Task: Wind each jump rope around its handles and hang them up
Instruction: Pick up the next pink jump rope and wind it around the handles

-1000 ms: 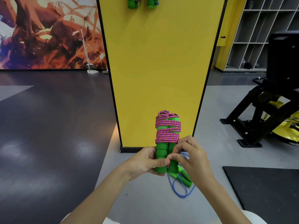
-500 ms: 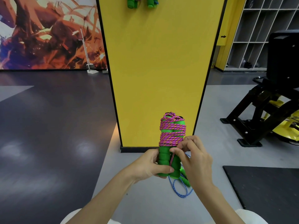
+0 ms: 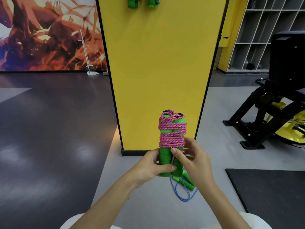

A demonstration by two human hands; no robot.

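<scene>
Head view shows the left hand gripping two green handles upright before the yellow pillar, pink rope wound crosswise around them, right hand pinching the rope's end.

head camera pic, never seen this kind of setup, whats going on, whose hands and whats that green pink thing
The picture comes from a camera worn on a person's head, looking down at their own two bare hands. The left hand grips a pair of green handles held upright side by side, with a pink jump rope wound around them. The right hand presses the loose rope end against them. Below, on the grey floor, lies a blue jump rope, not yet wound. More green handles hang on the yellow pillar.
</scene>
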